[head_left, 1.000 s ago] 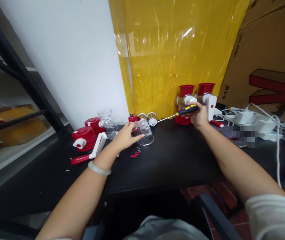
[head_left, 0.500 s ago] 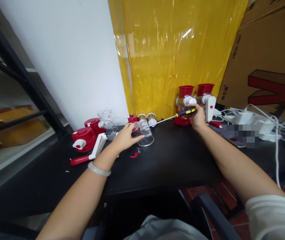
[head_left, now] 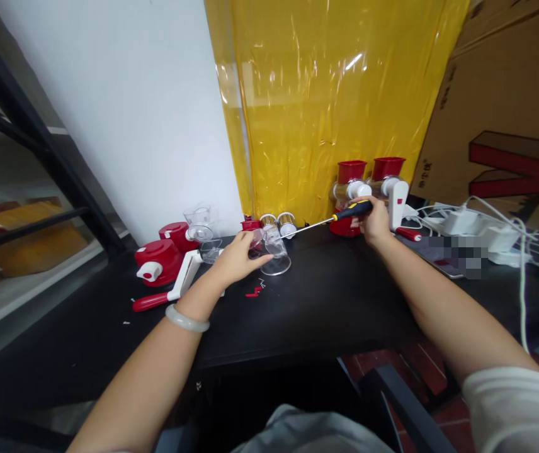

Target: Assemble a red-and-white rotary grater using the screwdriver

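Observation:
My left hand [head_left: 235, 258] is wrapped around a clear plastic housing [head_left: 274, 253] that lies on its side on the black table [head_left: 326, 302]. My right hand [head_left: 374, 221] grips the black and yellow handle of a screwdriver [head_left: 334, 218]. Its long shaft points left, with the tip at the clear housing. A pale bangle sits on my left wrist. Small red bits [head_left: 253, 292] lie on the table just below the housing.
Red and white crank parts [head_left: 160, 269] and another clear housing [head_left: 199, 223] lie at the left. Two assembled red-topped units [head_left: 371, 185] stand by the yellow plastic sheet [head_left: 326, 94]. White power strips and cables [head_left: 487, 236] lie at the right. A black shelf frame [head_left: 38, 145] stands at the left.
My right hand with the screwdriver has shifted very slightly. The left hand and the clear housing have stayed in place.

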### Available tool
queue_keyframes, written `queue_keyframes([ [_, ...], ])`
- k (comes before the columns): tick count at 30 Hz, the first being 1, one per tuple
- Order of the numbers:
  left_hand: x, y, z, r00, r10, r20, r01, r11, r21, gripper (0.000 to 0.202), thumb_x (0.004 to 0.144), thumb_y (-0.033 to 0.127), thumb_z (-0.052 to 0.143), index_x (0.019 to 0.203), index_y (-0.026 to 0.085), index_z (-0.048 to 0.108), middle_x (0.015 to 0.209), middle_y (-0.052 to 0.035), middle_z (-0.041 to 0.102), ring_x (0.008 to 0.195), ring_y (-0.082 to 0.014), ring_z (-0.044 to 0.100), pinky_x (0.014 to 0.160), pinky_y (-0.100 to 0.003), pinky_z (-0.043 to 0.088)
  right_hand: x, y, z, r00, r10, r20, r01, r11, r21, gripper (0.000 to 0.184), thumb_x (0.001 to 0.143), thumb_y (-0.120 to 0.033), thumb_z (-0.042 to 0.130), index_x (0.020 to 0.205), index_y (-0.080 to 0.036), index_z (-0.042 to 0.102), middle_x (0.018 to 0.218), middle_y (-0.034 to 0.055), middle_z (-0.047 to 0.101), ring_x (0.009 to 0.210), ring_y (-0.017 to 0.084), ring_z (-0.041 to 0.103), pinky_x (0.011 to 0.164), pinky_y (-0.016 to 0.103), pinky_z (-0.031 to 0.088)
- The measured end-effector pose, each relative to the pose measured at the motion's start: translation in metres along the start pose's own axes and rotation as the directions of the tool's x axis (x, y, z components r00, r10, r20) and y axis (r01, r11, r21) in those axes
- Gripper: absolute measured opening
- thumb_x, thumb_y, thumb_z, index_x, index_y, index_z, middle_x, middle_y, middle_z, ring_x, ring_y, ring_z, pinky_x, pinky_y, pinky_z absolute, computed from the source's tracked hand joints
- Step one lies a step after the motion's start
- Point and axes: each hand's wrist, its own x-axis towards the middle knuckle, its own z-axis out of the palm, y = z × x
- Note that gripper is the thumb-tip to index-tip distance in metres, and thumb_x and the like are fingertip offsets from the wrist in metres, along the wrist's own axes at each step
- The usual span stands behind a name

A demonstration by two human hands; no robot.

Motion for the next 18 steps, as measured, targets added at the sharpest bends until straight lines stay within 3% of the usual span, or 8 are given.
queue_keyframes([
  [2,-0.0001,0.0004,-0.0004,1.000,0.003,0.000,-0.003,1.000,-0.004,0.046,0.086,0.060,0.064,0.105,0.020,0.052,0.110,-0.0097,0.057,0.098,-0.0277,0.061,0.086,-0.044,0.050,0.0011,0.0004,-0.0008,1.000,0.003,0.028,-0.005,0.998,0.067,0.040,0.083,-0.054,0.046,0.086,-0.020,0.067,0.060,-0.0007,0.061,0.044,0.014,0.057,0.040,0.026,0.046],
  [5,-0.0006,0.0012,-0.0012,1.000,0.001,-0.005,-0.001,1.000,-0.010,0.046,0.085,0.061,0.064,0.104,0.020,0.052,0.110,-0.0096,0.057,0.098,-0.0277,0.061,0.085,-0.044,0.050,0.0026,0.0017,-0.0001,0.999,0.000,0.046,-0.004,0.996,0.085,0.038,0.079,-0.053,0.052,0.091,-0.021,0.067,0.068,-0.0002,0.063,0.049,0.015,0.061,0.040,0.027,0.048],
  [9,-0.0011,0.0016,-0.0015,1.000,0.011,0.001,-0.011,1.000,-0.013,0.045,0.086,0.061,0.064,0.103,0.020,0.053,0.109,-0.0092,0.057,0.095,-0.0269,0.062,0.084,-0.043,0.050,0.0016,0.0033,0.0037,0.999,-0.029,-0.014,0.028,1.000,-0.012,0.044,0.077,-0.062,0.062,0.095,-0.022,0.065,0.057,-0.0046,0.056,0.037,0.012,0.050,0.032,0.025,0.039],
  [13,-0.0007,0.0010,-0.0008,1.000,0.004,-0.007,-0.005,1.000,-0.015,0.046,0.085,0.061,0.064,0.104,0.021,0.053,0.109,-0.0088,0.057,0.095,-0.0269,0.062,0.084,-0.042,0.051,-0.0004,0.0050,0.0048,0.995,-0.103,-0.006,0.102,0.991,-0.085,0.052,0.079,-0.074,0.056,0.084,-0.023,0.063,0.045,-0.0065,0.046,0.031,0.010,0.041,0.030,0.024,0.032],
  [18,-0.0006,0.0003,-0.0004,1.000,0.011,0.003,-0.011,1.000,-0.012,0.046,0.085,0.061,0.064,0.105,0.021,0.053,0.109,-0.0090,0.057,0.095,-0.0269,0.062,0.084,-0.043,0.050,0.0018,0.0078,-0.0006,0.996,-0.071,0.055,0.070,0.997,0.024,0.050,0.085,-0.066,0.045,0.101,-0.022,0.064,0.068,-0.0009,0.062,0.049,0.015,0.061,0.039,0.027,0.047],
])
